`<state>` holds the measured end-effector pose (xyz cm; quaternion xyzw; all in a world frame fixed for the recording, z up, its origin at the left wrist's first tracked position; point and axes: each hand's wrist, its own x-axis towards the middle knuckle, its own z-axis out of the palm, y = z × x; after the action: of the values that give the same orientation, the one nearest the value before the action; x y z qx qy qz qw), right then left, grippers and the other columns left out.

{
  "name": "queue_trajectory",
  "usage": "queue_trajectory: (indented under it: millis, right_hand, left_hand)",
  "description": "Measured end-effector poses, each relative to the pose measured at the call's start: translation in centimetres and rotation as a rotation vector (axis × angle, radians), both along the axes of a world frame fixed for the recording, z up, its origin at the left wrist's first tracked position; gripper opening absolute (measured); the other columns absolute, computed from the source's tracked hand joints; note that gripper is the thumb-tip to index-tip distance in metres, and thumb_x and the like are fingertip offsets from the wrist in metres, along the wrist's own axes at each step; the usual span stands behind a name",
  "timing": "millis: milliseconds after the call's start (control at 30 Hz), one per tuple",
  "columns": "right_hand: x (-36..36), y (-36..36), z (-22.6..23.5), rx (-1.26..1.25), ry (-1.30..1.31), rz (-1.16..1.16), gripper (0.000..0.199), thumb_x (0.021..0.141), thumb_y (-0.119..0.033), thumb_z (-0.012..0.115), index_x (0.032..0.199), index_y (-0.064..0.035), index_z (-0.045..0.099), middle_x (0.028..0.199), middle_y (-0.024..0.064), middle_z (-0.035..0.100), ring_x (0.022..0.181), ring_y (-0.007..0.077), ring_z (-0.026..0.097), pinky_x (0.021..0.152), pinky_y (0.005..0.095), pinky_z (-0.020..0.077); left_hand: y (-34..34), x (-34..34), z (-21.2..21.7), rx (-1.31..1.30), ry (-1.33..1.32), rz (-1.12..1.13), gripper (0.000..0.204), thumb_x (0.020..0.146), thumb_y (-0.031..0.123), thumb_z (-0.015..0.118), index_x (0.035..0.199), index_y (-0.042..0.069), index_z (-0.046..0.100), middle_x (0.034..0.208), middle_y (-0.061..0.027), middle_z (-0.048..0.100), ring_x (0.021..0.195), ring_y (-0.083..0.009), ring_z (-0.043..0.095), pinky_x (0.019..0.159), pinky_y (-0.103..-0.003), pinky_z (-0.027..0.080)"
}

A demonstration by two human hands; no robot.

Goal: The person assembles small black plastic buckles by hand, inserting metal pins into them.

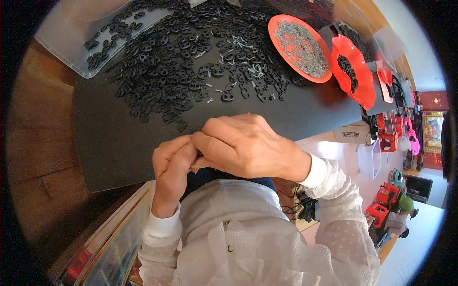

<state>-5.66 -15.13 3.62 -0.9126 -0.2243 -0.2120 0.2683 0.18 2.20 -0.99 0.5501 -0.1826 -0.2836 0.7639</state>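
My left hand point(172, 164) and my right hand point(250, 145) meet at the table's near edge, fingertips pressed together. Both are closed in a pinch. A sliver of something dark shows between the fingers, but most of it is hidden and I cannot make out what it is. Beyond the hands, a wide heap of small black plastic pieces with holes point(164, 71) spreads over the dark table top point(119, 162). Several small silver metal pins or springs point(256, 71) lie scattered among them. More silver pieces fill a round red plate point(323, 76) at the far right.
Beside the plate stands a wavy-rimmed red dish point(365, 93) holding black pieces. A clear plastic bin point(62, 47) with more black pieces sits at the far left. On the right are a cardboard box point(353, 134), a bundle of cables point(305, 207) and, further off, another person point(396, 224).
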Motion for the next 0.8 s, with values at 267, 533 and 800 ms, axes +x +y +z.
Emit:
queue_trajectory:
  millis: [267, 533, 800]
  right_hand:
    - [-0.2, -0.1, -0.8, 0.108, 0.065, 0.042, 0.032, 0.081, -0.021, 0.07, 0.066, -0.0046, 0.046, 0.064, 0.0067, 0.043, 0.05, 0.0247, 0.051, 0.044, 0.0358, 0.0406]
    - [-0.2, 0.1, -0.3, 0.411, 0.327, 0.005, 0.028, 0.093, -0.018, 0.056, 0.072, -0.0007, 0.051, 0.062, 0.0139, 0.05, 0.057, 0.0362, 0.053, 0.05, 0.0426, 0.0413]
    - [-0.2, -0.4, 0.1, 0.226, 0.303, -0.06, 0.021, 0.089, -0.015, 0.059, 0.076, -0.0005, 0.052, 0.067, 0.0143, 0.05, 0.058, 0.0359, 0.054, 0.05, 0.0434, 0.0412]
  left_hand:
    - [-0.6, 0.2, 0.1, -0.007, 0.027, -0.11, 0.025, 0.089, 0.015, 0.047, 0.074, -0.002, 0.055, 0.057, 0.0005, 0.046, 0.051, -0.0069, 0.04, 0.046, -0.025, 0.028]
    - [-1.1, -0.1, 0.5, 0.008, -0.21, -0.124, 0.017, 0.084, 0.012, 0.048, 0.076, -0.001, 0.053, 0.064, -0.0038, 0.049, 0.056, -0.0103, 0.046, 0.052, -0.026, 0.036]
    - [-1.3, 0.0, 0.7, 0.078, -0.283, -0.12, 0.011, 0.082, 0.005, 0.049, 0.079, -0.002, 0.056, 0.064, -0.0035, 0.048, 0.058, -0.0105, 0.046, 0.053, -0.025, 0.036]
